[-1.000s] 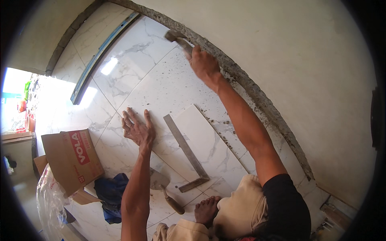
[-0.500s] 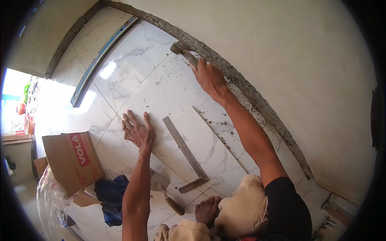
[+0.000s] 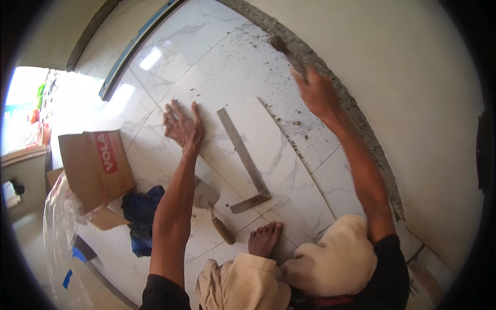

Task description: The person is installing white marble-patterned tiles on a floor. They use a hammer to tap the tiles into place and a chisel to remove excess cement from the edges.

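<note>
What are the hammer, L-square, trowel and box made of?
Hammer: head likely metal, dark and dull; motion blur leaves the handle open.
L-square: probably metal, dull grey, thin and straight-edged.
Trowel: blade looks like smudged grey metal; rounded brownish handle, perhaps wood.
Box: cardboard, matte brown with a red printed panel; bent flaps suggest it.

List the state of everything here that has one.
Right hand: closed around the hammer
Hammer: held, slightly blurred
Left hand: open, palm down
Metal square: lying flat, unheld
Trowel: lying down, unheld
Cardboard box: flaps open
Blue cloth: crumpled
Clear plastic: crumpled
Tiled floor: strewn with grit
</note>
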### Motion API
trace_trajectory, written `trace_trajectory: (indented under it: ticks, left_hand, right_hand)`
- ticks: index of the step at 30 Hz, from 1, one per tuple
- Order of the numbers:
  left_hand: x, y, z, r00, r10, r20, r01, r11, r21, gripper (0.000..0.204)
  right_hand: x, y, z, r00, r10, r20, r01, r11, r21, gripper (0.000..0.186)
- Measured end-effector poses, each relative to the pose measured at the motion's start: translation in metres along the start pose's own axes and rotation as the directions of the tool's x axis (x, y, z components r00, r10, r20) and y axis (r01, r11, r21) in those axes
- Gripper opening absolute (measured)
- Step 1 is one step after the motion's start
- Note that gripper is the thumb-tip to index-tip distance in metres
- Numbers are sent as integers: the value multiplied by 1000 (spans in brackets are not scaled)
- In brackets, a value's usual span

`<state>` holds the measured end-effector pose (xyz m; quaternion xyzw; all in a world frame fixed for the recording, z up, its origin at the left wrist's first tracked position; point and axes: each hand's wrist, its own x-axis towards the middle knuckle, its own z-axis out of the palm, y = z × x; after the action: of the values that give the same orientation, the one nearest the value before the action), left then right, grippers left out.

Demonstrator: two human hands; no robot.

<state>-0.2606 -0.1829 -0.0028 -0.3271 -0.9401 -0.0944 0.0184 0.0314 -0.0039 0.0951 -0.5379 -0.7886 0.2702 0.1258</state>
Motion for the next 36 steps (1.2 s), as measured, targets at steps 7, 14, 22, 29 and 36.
trace_trajectory:
  ticks: [7,14,22,29,36]
  left_hand:
    - [21,-19,-2,991,118,63,-109,985,-130,73]
    - [-79,-29,-123,918,343,200,-167,792,-588,38]
    - [-312,89,-119,118,742,660,20,663,-748,34]
    - [-416,174,-78,-321,931,172,-234,98,-967,21]
    - [-439,181,-83,-327,803,498,-157,474,-867,22]
  right_hand:
    - [-180,39,-100,990,-44,137,17,981,193,27]
    - [-352,113,-112,973,211,92,-228,940,254,20]
    - [-476,161,-124,742,668,-54,-649,736,192,25]
    - [-559,188,-49,580,787,-210,-745,617,253,39]
    - [-555,198,-10,598,741,-306,-688,670,279,43]
